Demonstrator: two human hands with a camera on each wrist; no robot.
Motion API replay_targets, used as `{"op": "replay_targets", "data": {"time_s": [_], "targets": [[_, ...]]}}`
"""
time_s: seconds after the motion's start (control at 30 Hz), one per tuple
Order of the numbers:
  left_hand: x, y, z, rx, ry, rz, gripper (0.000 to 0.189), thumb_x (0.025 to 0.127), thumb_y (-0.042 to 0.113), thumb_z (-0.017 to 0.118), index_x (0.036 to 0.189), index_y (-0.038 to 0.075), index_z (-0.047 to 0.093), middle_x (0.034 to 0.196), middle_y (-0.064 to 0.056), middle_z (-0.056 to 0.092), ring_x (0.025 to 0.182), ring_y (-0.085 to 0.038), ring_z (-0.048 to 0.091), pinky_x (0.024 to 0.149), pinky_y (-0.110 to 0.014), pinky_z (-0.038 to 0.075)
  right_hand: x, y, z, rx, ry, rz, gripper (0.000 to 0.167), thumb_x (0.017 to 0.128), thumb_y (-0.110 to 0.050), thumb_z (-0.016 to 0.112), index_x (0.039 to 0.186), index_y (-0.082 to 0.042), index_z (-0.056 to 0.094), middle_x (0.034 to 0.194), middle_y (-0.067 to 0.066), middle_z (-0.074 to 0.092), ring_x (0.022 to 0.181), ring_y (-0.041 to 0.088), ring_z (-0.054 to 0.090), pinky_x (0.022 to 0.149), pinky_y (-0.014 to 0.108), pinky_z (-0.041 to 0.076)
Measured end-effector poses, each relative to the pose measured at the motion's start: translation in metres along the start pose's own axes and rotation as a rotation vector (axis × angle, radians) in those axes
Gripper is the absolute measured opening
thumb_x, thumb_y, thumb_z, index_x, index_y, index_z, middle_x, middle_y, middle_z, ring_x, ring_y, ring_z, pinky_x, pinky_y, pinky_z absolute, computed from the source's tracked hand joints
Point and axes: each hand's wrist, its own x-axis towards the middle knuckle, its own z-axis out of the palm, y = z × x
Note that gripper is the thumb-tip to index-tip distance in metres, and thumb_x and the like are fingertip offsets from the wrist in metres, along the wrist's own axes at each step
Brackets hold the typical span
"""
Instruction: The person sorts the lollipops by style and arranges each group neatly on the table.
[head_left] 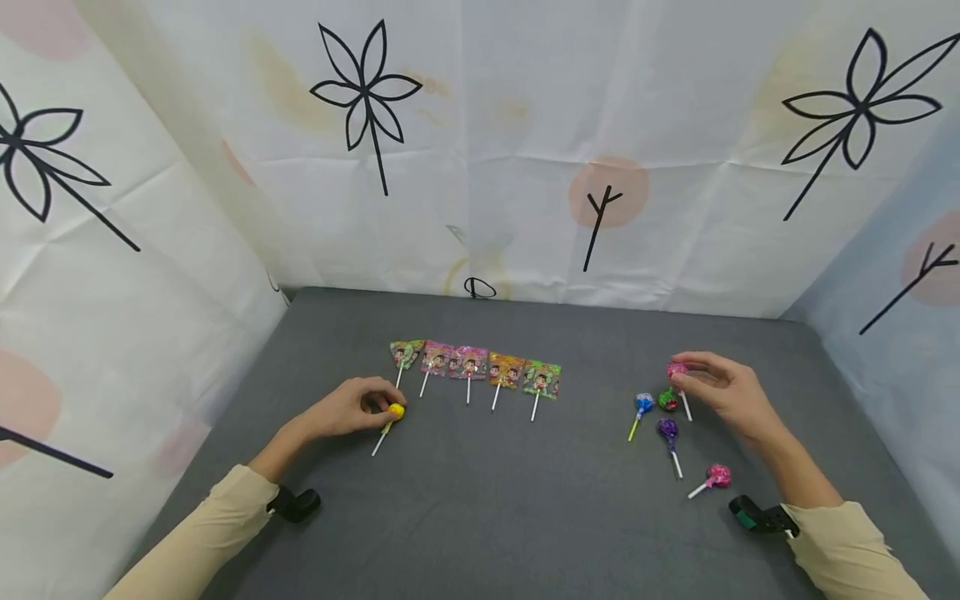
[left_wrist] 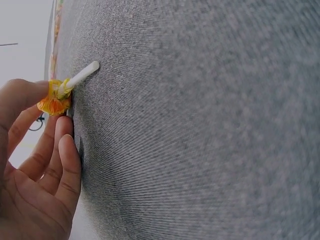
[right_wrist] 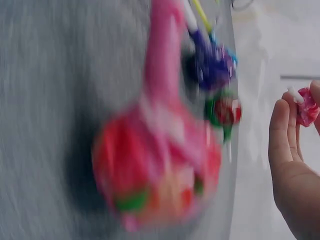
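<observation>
My left hand [head_left: 356, 406] pinches a yellow-wrapped lollipop [head_left: 396, 411] by its round head, low at the table, its white stick pointing down and left. In the left wrist view, the thumb and fingers of the left hand [left_wrist: 42, 172] hold the yellow lollipop [left_wrist: 54, 97]. My right hand [head_left: 723, 392] holds a pink lollipop [head_left: 677, 369] between thumb and fingers, stick downward. It is raised off the table in the right wrist view. Beside that hand lie a green lollipop [head_left: 667, 399], a blue one [head_left: 643, 404], a purple one [head_left: 667, 429] and another pink one [head_left: 718, 476].
A row of flat-bagged lollipops lies across the back middle: a green packet [head_left: 406, 353], two pink packets [head_left: 470, 363], an orange one [head_left: 506, 370] and a second green one [head_left: 542, 378]. Patterned cloth walls [head_left: 517, 125] enclose the grey table [head_left: 487, 517].
</observation>
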Motion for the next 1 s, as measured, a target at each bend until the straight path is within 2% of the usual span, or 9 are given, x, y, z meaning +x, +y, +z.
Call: {"op": "replay_targets", "data": {"time_s": [0.13, 0.27, 0.47, 0.7, 1.0], "targets": [[0.000, -0.001, 0.000, -0.007, 0.003, -0.001, 0.020, 0.095, 0.013, 0.075, 0.115, 0.010, 0.073, 0.106, 0.002, 0.068, 0.088, -0.015, 0.063, 0.071, -0.030, 0.052, 0.003, -0.008, 0.017, 0.083, -0.043, 0.016, 0.031, 0.099, 0.003, 0.064, 0.127, 0.012, 0.057, 0.111, 0.008, 0.067, 0.096, 0.014, 0.071, 0.081, 0.029, 0.056], [0.000, -0.002, 0.001, -0.006, 0.002, 0.011, 0.020, 0.096, 0.013, 0.074, 0.116, 0.010, 0.073, 0.106, 0.002, 0.068, 0.088, -0.015, 0.064, 0.071, -0.030, 0.051, 0.006, -0.015, 0.032, 0.077, -0.073, 0.018, 0.031, 0.099, 0.001, 0.066, 0.126, 0.013, 0.058, 0.112, 0.016, 0.065, 0.096, 0.019, 0.072, 0.081, 0.034, 0.057], [0.000, -0.002, 0.001, -0.005, -0.001, 0.009, 0.019, 0.097, 0.014, 0.073, 0.115, 0.010, 0.073, 0.106, 0.002, 0.068, 0.087, -0.015, 0.064, 0.071, -0.030, 0.051, 0.014, -0.019, 0.052, 0.046, -0.098, -0.001, 0.031, 0.097, -0.001, 0.068, 0.124, 0.011, 0.060, 0.114, 0.025, 0.064, 0.095, 0.018, 0.071, 0.082, 0.034, 0.056], [-0.001, 0.000, 0.000, 0.005, 0.002, 0.004, 0.019, 0.096, 0.014, 0.074, 0.115, 0.011, 0.073, 0.106, 0.003, 0.068, 0.088, -0.015, 0.064, 0.073, -0.031, 0.052, 0.026, -0.016, 0.082, 0.095, -0.146, 0.002, 0.032, 0.093, 0.001, 0.074, 0.121, 0.009, 0.063, 0.113, 0.028, 0.065, 0.096, 0.019, 0.071, 0.082, 0.032, 0.056], [-0.001, -0.001, 0.002, -0.002, 0.011, -0.001, 0.019, 0.096, 0.014, 0.074, 0.115, 0.011, 0.072, 0.107, 0.003, 0.068, 0.089, -0.015, 0.064, 0.072, -0.031, 0.052, 0.040, -0.021, 0.117, 0.147, -0.217, 0.025, 0.030, 0.094, -0.004, 0.073, 0.121, 0.004, 0.062, 0.118, 0.022, 0.062, 0.098, 0.026, 0.070, 0.083, 0.044, 0.055]]}}
